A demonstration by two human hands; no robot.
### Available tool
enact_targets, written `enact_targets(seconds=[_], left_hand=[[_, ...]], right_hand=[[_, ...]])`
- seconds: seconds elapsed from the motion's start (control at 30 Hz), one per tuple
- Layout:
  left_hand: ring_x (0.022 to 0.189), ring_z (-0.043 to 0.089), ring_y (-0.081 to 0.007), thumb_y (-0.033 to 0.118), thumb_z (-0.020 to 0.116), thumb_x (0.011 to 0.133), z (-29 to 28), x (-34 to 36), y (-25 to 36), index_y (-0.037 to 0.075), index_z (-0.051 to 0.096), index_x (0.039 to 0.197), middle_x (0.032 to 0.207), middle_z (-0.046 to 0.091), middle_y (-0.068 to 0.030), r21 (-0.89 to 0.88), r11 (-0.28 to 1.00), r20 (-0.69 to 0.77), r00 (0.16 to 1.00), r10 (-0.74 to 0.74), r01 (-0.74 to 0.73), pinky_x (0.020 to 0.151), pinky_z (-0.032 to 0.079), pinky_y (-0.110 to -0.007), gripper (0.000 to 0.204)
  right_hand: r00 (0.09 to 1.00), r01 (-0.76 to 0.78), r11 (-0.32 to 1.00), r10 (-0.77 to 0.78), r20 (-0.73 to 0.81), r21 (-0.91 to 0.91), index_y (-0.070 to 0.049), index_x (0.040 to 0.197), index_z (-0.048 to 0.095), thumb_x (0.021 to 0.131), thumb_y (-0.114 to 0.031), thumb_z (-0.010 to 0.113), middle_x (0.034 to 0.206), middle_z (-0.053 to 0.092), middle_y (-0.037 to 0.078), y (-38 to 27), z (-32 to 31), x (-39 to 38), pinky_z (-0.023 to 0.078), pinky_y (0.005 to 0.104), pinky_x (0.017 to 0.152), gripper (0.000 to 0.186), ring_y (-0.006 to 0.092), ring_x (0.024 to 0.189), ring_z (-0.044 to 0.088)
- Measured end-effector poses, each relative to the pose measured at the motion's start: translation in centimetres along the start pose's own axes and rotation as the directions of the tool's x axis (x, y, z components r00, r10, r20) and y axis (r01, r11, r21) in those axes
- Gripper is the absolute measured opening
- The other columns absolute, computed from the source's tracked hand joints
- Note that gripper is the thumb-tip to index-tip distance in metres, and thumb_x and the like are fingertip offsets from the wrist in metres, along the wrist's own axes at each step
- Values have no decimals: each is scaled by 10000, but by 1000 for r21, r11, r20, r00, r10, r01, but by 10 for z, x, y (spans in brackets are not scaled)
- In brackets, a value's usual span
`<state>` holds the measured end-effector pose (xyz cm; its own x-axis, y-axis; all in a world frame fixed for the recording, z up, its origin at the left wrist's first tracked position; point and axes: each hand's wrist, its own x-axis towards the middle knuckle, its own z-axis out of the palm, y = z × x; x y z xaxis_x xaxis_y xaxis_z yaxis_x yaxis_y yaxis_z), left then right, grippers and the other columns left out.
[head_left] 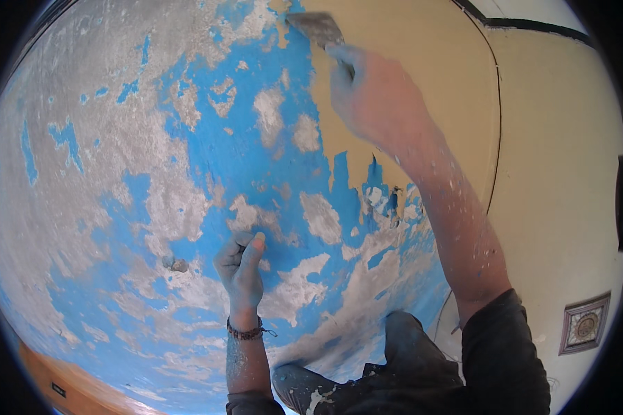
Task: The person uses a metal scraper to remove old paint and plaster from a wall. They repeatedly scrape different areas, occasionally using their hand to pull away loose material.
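My right hand [370, 93] grips a paint scraper [318, 29] with a wide, dirty metal blade. The blade lies against the wall [256, 166] at the top, where tan paint [394, 28] borders exposed blue paint. Its handle is mostly hidden in my fist. Lower down, my left hand [242, 266] is closed in a loose fist in front of the patchy blue and grey surface, with nothing visible in it. I cannot tell whether it touches the wall. A braided bracelet [248, 330] circles that wrist. Pale paint flecks cover both forearms.
Torn paint edges [377, 190] hang right of centre. A small lump [175, 264] sticks out of the wall left of my left hand. A cream wall [554, 138] meets it at the right, bearing a square ornate frame [585, 323]. My bent knees [408, 339] are close below.
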<state>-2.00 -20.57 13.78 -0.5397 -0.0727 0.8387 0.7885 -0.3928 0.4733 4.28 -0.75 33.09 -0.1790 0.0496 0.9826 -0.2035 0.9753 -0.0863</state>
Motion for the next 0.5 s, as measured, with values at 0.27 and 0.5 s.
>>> enact_targets(seconds=[0.27, 0.5], left_hand=[[589, 365, -52, 132, 655, 849, 4, -1, -1, 39, 596, 716, 654, 517, 25, -54, 998, -4, 1000, -12, 12, 544, 270, -229, 172], [595, 373, -53, 114, 648, 850, 6, 0, -1, 35, 603, 726, 651, 517, 27, -38, 999, -8, 1000, 12, -12, 548, 273, -230, 154]], right_hand=[[995, 16, 999, -12, 96, -33, -111, 1171, 612, 863, -218, 482, 871, 661, 176, 7, -13, 42, 501, 373, 757, 351, 267, 760, 649], [986, 156, 984, -150, 74, -88, -113, 1165, 616, 858, -228, 492, 971, 655, 186, 17, -8, 77, 490, 396, 821, 350, 325, 897, 637]])
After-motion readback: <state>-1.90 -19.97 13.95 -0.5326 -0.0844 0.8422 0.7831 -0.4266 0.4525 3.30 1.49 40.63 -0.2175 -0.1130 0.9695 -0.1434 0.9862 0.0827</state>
